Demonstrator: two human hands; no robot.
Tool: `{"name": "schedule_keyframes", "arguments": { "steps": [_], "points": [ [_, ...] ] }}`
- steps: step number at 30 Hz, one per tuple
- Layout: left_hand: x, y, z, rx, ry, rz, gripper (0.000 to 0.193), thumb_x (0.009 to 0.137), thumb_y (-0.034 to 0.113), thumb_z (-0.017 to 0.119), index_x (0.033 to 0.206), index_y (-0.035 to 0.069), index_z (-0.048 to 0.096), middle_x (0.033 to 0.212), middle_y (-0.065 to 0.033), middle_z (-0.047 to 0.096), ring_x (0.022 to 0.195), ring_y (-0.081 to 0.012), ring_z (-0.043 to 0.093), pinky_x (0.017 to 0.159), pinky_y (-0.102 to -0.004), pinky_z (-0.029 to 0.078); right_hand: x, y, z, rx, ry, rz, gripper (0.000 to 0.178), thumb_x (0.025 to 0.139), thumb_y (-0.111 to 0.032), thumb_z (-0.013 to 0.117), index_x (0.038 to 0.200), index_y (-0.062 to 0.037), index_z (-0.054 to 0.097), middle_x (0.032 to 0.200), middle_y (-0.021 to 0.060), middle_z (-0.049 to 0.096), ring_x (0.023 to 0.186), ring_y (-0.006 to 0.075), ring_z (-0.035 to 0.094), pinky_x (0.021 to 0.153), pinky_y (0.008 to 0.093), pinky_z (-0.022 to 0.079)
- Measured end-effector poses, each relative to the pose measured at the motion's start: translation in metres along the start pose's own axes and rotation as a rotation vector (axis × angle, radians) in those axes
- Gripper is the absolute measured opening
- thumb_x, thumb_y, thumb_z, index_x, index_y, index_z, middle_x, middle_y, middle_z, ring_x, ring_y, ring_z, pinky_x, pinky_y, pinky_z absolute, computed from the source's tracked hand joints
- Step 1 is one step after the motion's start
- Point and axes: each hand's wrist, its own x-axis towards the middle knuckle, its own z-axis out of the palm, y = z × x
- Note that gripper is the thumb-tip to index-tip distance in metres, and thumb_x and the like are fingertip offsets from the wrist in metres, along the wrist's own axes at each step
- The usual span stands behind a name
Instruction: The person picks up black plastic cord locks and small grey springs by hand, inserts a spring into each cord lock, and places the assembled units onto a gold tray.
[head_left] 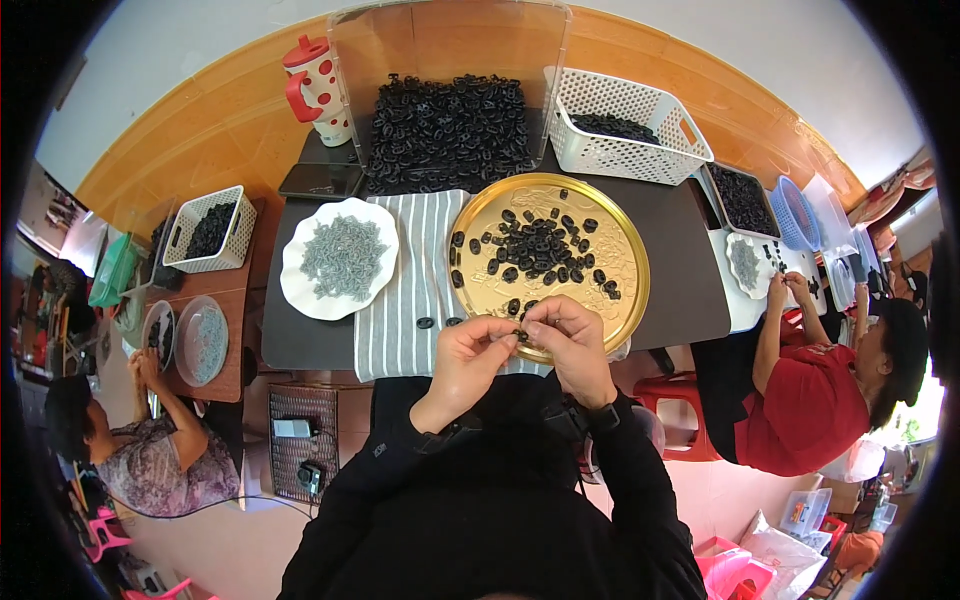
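Observation:
My left hand [462,368] and my right hand [574,352] meet at the near rim of a round gold tray [622,235]. Thumbs and fingertips of both hands are pinched around one small black plastic piece [522,337], mostly covered by the fingers. Many similar black oval pieces [540,248] lie heaped and scattered on the tray. Left of it, a white scalloped plate [296,280] holds a pile of small grey translucent pieces [345,258]. A grey-and-white striped cloth [400,335] lies between plate and tray and runs under the tray. A loose black piece [425,323] rests on it.
At the back, a clear bin [440,45] holds black pieces, with a perforated white basket [630,155] on its right. A red-and-white tumbler [320,90] and a dark phone-like slab [320,181] stand left. Co-workers sit at the left [170,465] and right [815,400].

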Motion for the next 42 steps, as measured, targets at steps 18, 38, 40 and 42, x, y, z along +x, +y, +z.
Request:
{"name": "schedule_keyframes", "arguments": {
  "steps": [18, 38, 40, 42],
  "points": [
    [-0.004, 0.002, 0.003, 0.055, 0.034, 0.124, 0.012, 0.086, -0.005, 0.061, 0.096, -0.004, 0.067, 0.085, -0.0048, 0.062, 0.070, -0.0061, 0.056, 0.059, -0.0191, 0.044, 0.004, -0.012, -0.006, -0.304, -0.185, -0.099, 0.004, 0.086, 0.002, 0.059, 0.090, 0.0014, 0.060, 0.079, 0.0011, 0.060, 0.071, 0.0060, 0.053, 0.066, 0.0200, 0.043],
    [-0.014, 0.000, -0.011, 0.042, 0.040, 0.132, 0.013, 0.086, -0.007, 0.060, 0.097, -0.004, 0.065, 0.087, -0.0046, 0.061, 0.073, -0.0067, 0.056, 0.064, -0.0198, 0.044, 0.014, -0.029, -0.007, -0.675, -0.144, -0.266, 0.009, 0.087, -0.001, 0.057, 0.094, 0.0019, 0.060, 0.076, 0.0054, 0.059, 0.068, 0.0139, 0.058, 0.062, 0.0262, 0.046],
    [-0.010, -0.002, -0.018, 0.007, 0.109, 0.104, 0.012, 0.087, -0.003, 0.061, 0.097, -0.002, 0.066, 0.085, -0.0051, 0.066, 0.073, -0.0085, 0.060, 0.062, -0.0206, 0.047, 0.025, -0.031, -0.008, -0.883, -0.141, -0.372, 0.009, 0.084, -0.001, 0.057, 0.092, 0.0013, 0.061, 0.077, 0.0100, 0.059, 0.070, 0.0219, 0.059, 0.063, 0.0322, 0.046],
    [-0.009, -0.002, -0.025, -0.012, 0.105, 0.102, 0.011, 0.087, -0.002, 0.062, 0.097, -0.002, 0.067, 0.084, -0.0050, 0.066, 0.073, -0.0085, 0.061, 0.062, -0.0204, 0.047, 0.036, -0.030, -0.007, -1.198, -0.207, -0.529, 0.015, 0.075, -0.002, 0.058, 0.088, -0.0008, 0.064, 0.078, 0.0166, 0.056, 0.075, 0.0343, 0.058, 0.065, 0.0425, 0.048]
  ]
}}
